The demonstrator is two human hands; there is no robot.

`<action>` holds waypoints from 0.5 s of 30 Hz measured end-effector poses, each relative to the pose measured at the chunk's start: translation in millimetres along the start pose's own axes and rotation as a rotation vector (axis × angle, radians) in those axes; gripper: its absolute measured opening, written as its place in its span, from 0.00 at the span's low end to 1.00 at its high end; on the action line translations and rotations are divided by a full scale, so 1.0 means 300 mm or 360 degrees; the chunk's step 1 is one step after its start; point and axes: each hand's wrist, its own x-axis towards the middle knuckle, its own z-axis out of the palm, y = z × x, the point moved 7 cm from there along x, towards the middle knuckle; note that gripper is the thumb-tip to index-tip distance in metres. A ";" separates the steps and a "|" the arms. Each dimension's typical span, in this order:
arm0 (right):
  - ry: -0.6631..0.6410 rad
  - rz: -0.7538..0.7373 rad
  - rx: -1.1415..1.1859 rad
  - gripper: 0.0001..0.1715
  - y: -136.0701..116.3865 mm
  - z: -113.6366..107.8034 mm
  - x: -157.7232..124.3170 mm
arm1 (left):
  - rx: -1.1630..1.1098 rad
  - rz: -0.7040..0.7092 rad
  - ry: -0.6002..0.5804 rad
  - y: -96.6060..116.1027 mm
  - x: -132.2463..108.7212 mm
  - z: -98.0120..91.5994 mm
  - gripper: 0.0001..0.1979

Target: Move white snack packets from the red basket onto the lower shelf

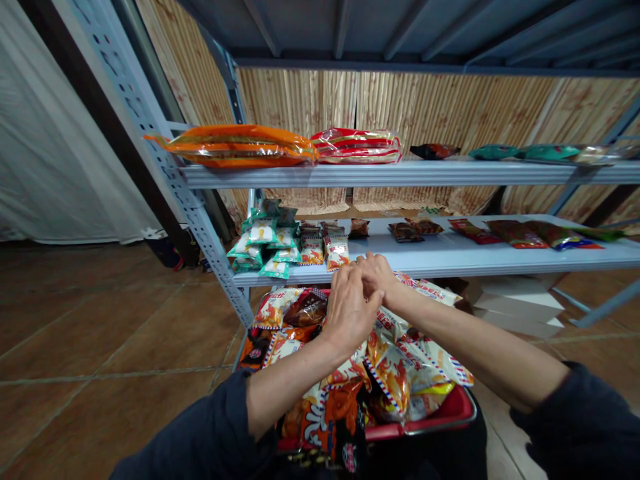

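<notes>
Seemingly empty, left hand [347,313] meets right hand [377,277] above a red snack basket [440,417]

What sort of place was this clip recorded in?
Most likely a small shop or a mock store aisle: a pale grey perforated-steel shelving rack holds rows of colourful foil snack packets, and a red plastic shopping basket is heaped with more.
</notes>
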 end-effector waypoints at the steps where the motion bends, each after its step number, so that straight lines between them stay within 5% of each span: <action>1: 0.0013 -0.0004 -0.0003 0.15 0.002 -0.006 0.001 | 0.0009 -0.0007 0.0030 -0.003 0.004 -0.006 0.11; 9: 0.0054 -0.0066 0.0008 0.12 -0.013 -0.004 -0.005 | -0.0097 0.0009 -0.0076 0.007 -0.007 0.021 0.04; 15: 0.0067 -0.0129 -0.0010 0.12 -0.025 -0.007 -0.015 | 0.0013 -0.0037 0.0043 0.012 -0.001 -0.002 0.17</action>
